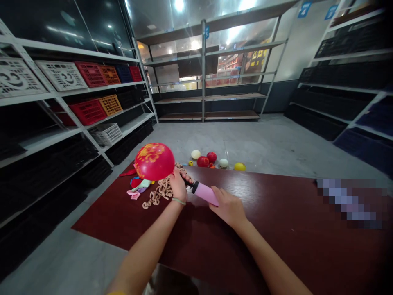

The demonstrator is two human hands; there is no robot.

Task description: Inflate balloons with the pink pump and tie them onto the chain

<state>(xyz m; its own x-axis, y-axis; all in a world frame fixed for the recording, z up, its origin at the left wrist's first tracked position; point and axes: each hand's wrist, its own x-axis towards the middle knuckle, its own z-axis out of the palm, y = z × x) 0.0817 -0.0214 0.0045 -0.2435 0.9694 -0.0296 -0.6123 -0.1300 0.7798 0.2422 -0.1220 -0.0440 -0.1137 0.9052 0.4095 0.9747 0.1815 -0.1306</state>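
- While a blue sign (304, 10) at the upper right reads "4", the blue tag (206, 32) at top centre is too blurred to read.
- Left of centre sits the balloon (154, 161) — rounded, glossy red, yellow floral print.
- The left hand (178, 185) clasps its neck by the pink pump's (205, 193) black end; the right hand (229, 207) grips the barrel, mid-frame.

The balloon (154, 162) is coloured bright pinkish red and patterned with golden-yellow floral shapes — the pump (206, 194) is tinted pink, with its collar (195, 187) in black. The tabletop (276, 213) is toned dark reddish brown; the wristband (179, 201) is tinted pale green.
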